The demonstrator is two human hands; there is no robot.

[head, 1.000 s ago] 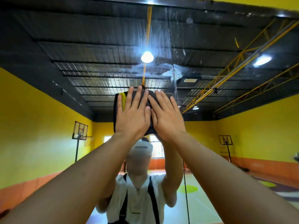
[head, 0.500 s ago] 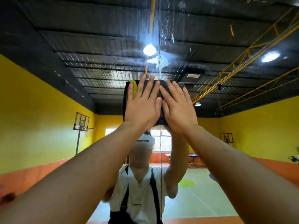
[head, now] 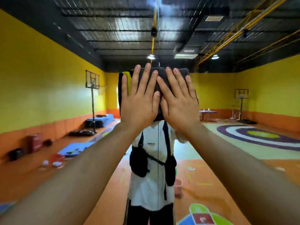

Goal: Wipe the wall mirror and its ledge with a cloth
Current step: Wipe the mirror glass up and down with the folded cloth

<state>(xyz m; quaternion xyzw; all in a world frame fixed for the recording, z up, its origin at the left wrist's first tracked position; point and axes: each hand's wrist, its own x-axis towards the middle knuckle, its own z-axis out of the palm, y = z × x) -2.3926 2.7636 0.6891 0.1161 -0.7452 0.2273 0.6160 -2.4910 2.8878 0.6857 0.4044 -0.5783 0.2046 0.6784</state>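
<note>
— What's changed?
— Both flat palms, left hand (head: 139,101) and right hand (head: 177,103), have dragged the cloth (head: 158,75) down the mirror (head: 48,78) along the seam (head: 158,151)
— Grasping it?
— No, released, just pressing. Upper glass looks covered; the ledge is out of sight

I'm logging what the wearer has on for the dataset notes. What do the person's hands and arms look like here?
Both forearms are bare right to the frame's bottom edge: no sleeves in direct view. The left hand and right hand wear no gloves, and no rings, watch or wristband show. Nails are short and unpainted. The reflection shows a white short-sleeved shirt with dark straps.
</note>
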